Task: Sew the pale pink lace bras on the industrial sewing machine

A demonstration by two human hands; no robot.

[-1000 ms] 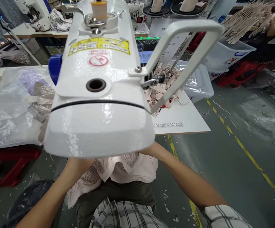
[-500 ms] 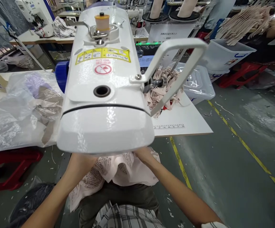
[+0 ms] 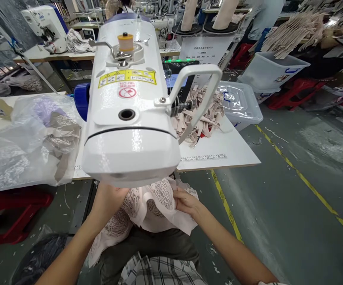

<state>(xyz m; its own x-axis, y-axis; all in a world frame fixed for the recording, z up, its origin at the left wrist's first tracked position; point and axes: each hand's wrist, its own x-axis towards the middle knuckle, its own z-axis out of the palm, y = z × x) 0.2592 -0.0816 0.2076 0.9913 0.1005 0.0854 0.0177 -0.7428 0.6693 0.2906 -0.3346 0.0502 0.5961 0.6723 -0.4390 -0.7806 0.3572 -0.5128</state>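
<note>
A pale pink lace bra point(image 3: 156, 209) with rounded cups hangs across my lap, below the front of a white sewing machine point(image 3: 132, 154). My left hand point(image 3: 110, 200) is closed on its left part, with the fingertips partly hidden by the machine head and the cloth. On the other side, my right hand point(image 3: 186, 200) pinches the lace edge between thumb and fingers. The machine's needle area is hidden beneath its head.
Clear plastic bags point(image 3: 25, 138) with fabric cover the table's left side. Beige strips point(image 3: 203, 114) lie heaped right of the machine, near a ruler strip point(image 3: 203, 157). Lidded plastic bins point(image 3: 239, 103) stand beyond. A red stool point(image 3: 14, 213) is at lower left.
My right hand has come out from under the machine head and more of its fingers show. More of the lace is visible. The view has shifted slightly, with the machine appearing smaller.
</note>
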